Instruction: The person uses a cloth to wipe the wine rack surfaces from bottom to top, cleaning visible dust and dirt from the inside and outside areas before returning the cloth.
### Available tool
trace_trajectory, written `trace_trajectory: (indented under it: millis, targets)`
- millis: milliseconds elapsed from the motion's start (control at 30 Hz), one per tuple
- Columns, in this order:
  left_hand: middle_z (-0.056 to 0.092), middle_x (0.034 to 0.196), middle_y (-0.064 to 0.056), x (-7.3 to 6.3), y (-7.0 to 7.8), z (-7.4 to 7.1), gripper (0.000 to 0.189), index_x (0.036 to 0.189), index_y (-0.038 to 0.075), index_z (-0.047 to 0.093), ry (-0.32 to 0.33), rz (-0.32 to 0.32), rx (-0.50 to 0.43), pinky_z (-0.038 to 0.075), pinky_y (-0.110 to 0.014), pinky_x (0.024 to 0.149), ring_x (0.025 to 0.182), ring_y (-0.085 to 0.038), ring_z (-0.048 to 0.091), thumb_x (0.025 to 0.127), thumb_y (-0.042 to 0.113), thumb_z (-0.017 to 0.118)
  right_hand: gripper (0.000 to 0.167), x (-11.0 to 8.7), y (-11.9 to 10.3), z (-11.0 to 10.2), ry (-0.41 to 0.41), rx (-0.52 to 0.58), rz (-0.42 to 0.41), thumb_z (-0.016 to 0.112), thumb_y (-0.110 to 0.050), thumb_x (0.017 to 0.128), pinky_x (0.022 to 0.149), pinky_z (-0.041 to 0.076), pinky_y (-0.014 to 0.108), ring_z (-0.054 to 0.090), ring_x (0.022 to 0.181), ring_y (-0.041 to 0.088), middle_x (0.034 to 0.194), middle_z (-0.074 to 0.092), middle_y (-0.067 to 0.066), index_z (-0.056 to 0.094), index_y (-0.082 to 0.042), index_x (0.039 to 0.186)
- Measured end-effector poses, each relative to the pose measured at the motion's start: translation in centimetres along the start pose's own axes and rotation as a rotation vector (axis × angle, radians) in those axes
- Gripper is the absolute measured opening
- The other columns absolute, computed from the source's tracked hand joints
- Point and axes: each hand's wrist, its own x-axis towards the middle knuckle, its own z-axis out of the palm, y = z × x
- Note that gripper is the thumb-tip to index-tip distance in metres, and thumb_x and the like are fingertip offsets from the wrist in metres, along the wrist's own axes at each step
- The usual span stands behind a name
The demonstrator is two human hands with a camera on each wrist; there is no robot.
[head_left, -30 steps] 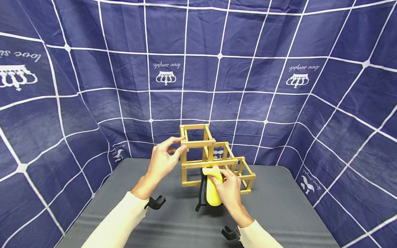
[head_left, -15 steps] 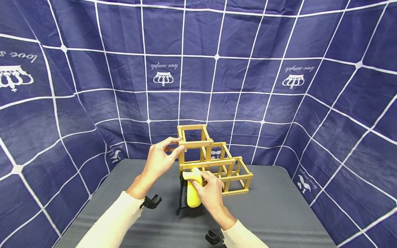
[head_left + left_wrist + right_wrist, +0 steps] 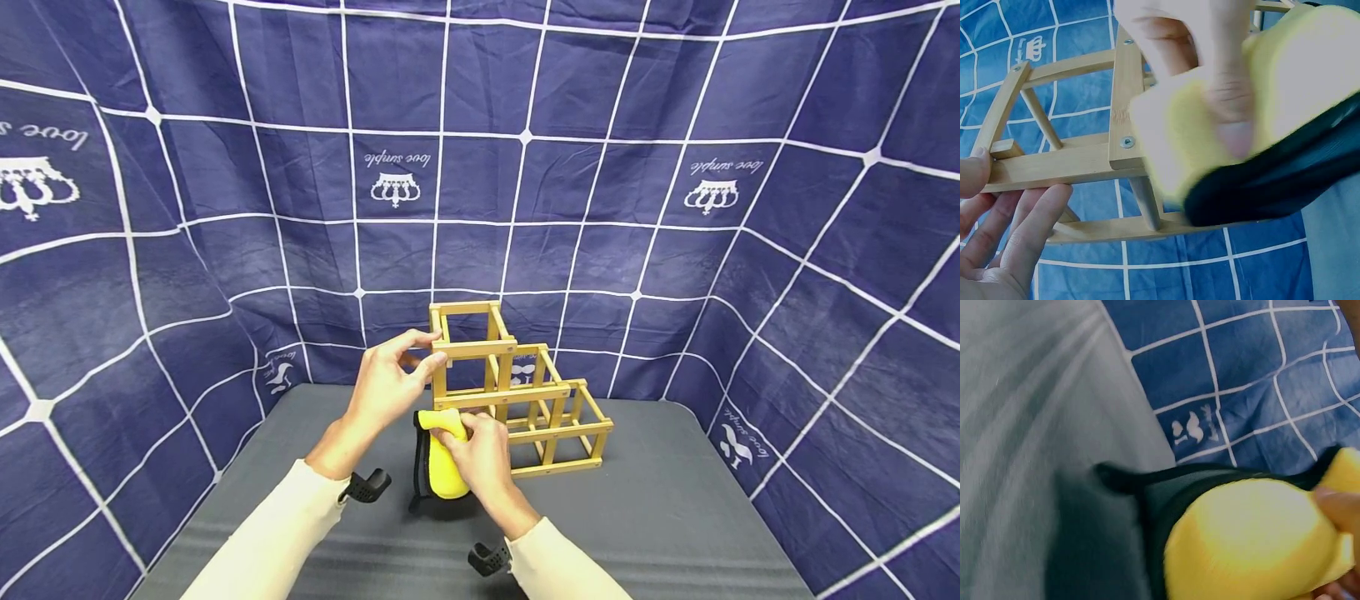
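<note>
A stepped wooden rack [image 3: 501, 397] stands on the grey surface, tall at its left end and low at the right. My left hand [image 3: 386, 385] grips its upper left corner; in the left wrist view the thumb lies against the rail [image 3: 1060, 165] and the fingers are beneath it. My right hand [image 3: 482, 457] pinches a soft yellow cleaning pad [image 3: 446, 478] with black edging, its top folded over. The pad hangs in front of the rack's left end. In the right wrist view, the pad [image 3: 1247, 540] shows a rounded yellow face and a dark border.
Blue cloth [image 3: 480, 183] with white grid lines hangs behind and on both sides. The grey surface [image 3: 660, 508] spreads in front and to the right of the rack. Each wrist wears a black bracket [image 3: 367, 486].
My right hand has carried the yellow cleaning pad leftward along the front of the rack. The left hand keeps its hold on the rack's corner.
</note>
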Motion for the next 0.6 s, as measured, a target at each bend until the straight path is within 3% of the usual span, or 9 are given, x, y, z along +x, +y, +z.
trace_trajectory:
  millis: [167, 333, 600]
  targets:
    - [0.09, 0.121, -0.008, 0.2, 0.0, 0.0, 0.03, 0.13, 0.015, 0.088, -0.01, -0.017, -0.017, 0.055, -0.014, 0.061, 0.077, -0.023, 0.086, 0.101, 0.018, 0.095, 0.028, 0.6, 0.0, -0.7, -0.103, -0.088, 0.013, 0.108, -0.037, 0.084, 0.059, 0.047, 0.023, 0.066, 0.066, 0.01, 0.072, 0.078, -0.004, 0.086, -0.019, 0.084]
    - [0.089, 0.128, -0.008, 0.0, -0.1, 0.0, 0.031, 0.133, 0.016, 0.087, -0.032, -0.044, -0.038, 0.059, -0.018, 0.063, 0.08, -0.023, 0.087, 0.103, 0.02, 0.093, 0.025, 0.8, -0.3, -0.7, -0.016, 0.0, 0.013, 0.108, -0.033, 0.085, 0.062, 0.052, 0.024, 0.07, 0.068, 0.013, 0.072, 0.081, -0.002, 0.088, -0.016, 0.084]
    - [0.086, 0.138, -0.007, 0.1, 0.0, -0.3, 0.028, 0.134, 0.016, 0.086, -0.078, -0.062, -0.029, 0.069, -0.022, 0.074, 0.09, -0.024, 0.09, 0.107, 0.021, 0.089, 0.024, -0.3, 0.2, -0.9, 0.064, 0.082, -0.04, 0.106, -0.028, 0.087, 0.061, 0.048, 0.019, 0.062, 0.069, 0.003, 0.08, 0.081, 0.0, 0.093, -0.014, 0.101]
